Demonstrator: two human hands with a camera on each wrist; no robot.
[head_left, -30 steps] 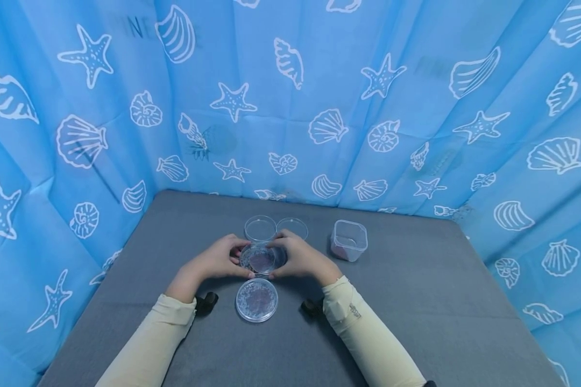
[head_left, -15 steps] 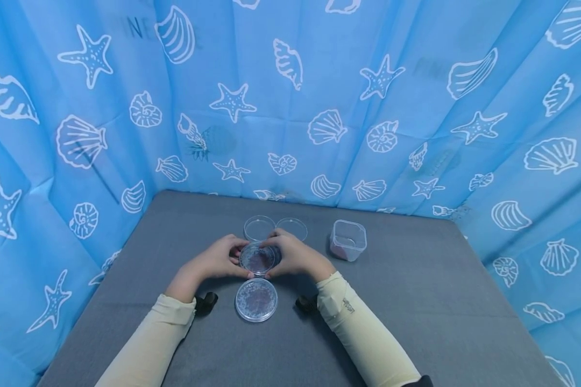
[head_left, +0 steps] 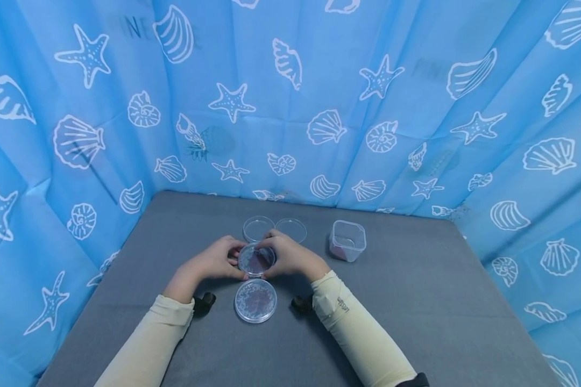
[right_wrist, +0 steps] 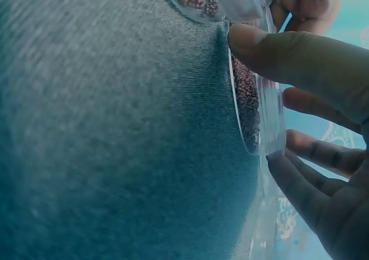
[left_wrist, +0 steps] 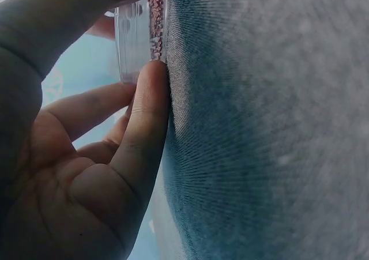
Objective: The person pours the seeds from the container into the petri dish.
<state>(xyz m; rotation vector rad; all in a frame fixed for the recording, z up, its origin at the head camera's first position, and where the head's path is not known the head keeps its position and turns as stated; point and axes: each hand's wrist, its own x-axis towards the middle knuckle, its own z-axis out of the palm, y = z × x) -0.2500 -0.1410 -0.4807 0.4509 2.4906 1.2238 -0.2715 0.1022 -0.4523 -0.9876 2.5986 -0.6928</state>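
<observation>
Both hands on one dish. Left hand pinches the held dish at its left wall, thumb on the near side, other fingers round the far side. Right hand pinches the same dish from the right, thumb likewise near, fingertips on the wall beyond. The held dish lies flat between the hands, base at the gray cloth by the wrist views. Reddish grains show low inside it. Wall looks doubled, maybe a fitted lid; can't confirm.

Just on the near side of the grip: a near dish, speckled, similar grains; can't tell if the two dishes touch. Just beyond the grip: two clear round pieces, left one and right one, dishes or lids unclear. Right of the grip, well apart: a clear tub, something reddish low in it.

Handling, my guess: light, stiff clear plastic, smooth so a bit slippery, could crack if squeezed or dropped; loose grains would shift or spill on tilt. Best hold is low on the side wall, opposite points, kept level.
</observation>
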